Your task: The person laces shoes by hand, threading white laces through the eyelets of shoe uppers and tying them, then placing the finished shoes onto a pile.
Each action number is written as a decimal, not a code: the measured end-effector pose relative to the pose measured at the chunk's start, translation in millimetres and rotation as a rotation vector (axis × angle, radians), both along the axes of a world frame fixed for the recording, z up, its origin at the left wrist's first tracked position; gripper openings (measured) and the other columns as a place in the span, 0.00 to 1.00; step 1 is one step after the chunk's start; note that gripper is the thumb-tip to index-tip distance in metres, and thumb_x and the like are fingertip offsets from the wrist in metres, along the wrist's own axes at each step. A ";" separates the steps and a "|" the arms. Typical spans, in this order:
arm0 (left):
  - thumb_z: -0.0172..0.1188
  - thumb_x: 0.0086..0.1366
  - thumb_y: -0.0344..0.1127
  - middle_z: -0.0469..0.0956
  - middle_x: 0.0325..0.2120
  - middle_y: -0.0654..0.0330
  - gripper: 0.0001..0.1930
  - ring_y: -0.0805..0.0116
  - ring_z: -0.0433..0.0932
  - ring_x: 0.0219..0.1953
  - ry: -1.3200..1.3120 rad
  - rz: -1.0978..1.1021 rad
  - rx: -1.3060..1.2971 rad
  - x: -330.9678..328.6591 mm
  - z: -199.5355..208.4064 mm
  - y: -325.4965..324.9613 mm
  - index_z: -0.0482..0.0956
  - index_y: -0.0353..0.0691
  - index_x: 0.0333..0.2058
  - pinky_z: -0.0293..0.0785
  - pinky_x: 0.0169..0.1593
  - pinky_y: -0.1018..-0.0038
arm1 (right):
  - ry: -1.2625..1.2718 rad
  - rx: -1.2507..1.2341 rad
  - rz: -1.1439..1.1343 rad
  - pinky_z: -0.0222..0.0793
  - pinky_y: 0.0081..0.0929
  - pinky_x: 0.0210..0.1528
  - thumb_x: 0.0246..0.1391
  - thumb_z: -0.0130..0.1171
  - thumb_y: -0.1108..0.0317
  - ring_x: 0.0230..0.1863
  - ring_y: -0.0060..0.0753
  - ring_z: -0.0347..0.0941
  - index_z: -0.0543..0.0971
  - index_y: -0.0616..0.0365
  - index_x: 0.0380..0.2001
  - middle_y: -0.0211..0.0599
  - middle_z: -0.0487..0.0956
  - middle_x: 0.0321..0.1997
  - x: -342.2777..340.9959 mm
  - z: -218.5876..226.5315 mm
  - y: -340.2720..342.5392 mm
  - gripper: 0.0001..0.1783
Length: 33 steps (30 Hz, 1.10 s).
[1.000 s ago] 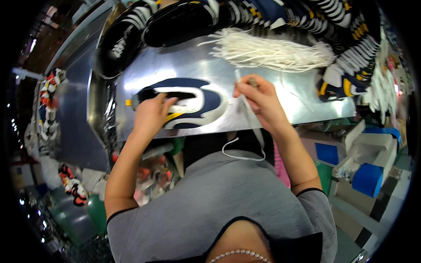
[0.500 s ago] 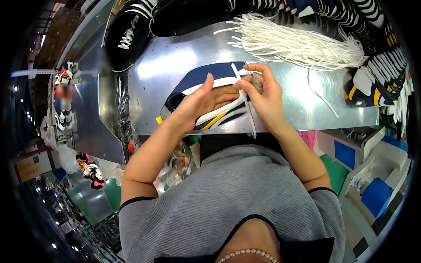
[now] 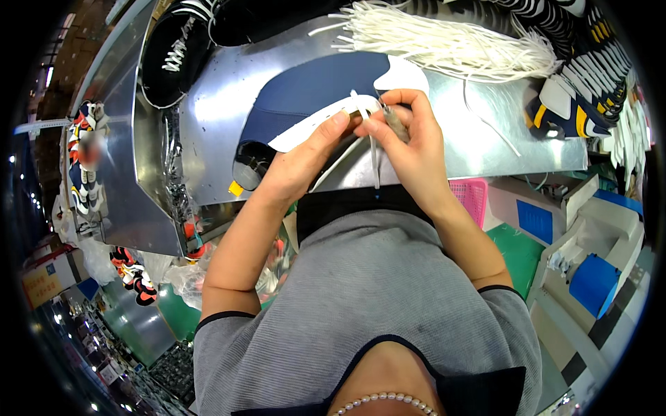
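A navy and white shoe upper (image 3: 316,93) lies on the shiny metal worktable (image 3: 215,118). My left hand (image 3: 305,163) grips its white edge from below, thumb on top. Close beside it, my right hand (image 3: 409,139) pinches a white shoelace (image 3: 373,156) at the upper's lace area. The lace hangs down between the two hands. Whether its tip is inside an eyelet is hidden by my fingers.
A bundle of white laces (image 3: 444,41) lies at the table's back. Several navy, white and yellow uppers (image 3: 583,90) are stacked at the right. Black shoes (image 3: 173,48) sit at the back left. A pink basket (image 3: 472,197) and blue boxes (image 3: 590,281) stand below right.
The upper has been lifted and drawn toward me. Both hands have come together on it, and the lace now hangs between them instead of trailing off the table's edge.
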<state>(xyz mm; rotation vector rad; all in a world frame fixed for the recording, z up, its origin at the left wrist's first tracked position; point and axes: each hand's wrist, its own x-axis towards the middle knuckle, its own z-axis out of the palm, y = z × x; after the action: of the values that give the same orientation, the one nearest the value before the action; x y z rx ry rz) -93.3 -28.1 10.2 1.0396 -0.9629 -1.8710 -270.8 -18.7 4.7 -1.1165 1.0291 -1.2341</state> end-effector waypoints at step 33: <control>0.58 0.70 0.30 0.84 0.38 0.60 0.10 0.72 0.81 0.40 -0.484 0.246 -0.470 -17.7 10.5 11.7 0.81 0.32 0.45 0.76 0.44 0.77 | 0.371 0.050 0.230 0.73 0.26 0.29 0.61 0.55 0.75 0.25 0.32 0.80 0.71 0.68 0.38 0.44 0.83 0.28 -16.2 33.1 -15.1 0.06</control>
<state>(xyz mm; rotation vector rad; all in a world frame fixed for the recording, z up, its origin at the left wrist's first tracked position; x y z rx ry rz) -111.0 -16.4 20.7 1.2654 -1.3957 -1.1291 -287.0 -33.8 37.7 -1.4145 1.1613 -0.8308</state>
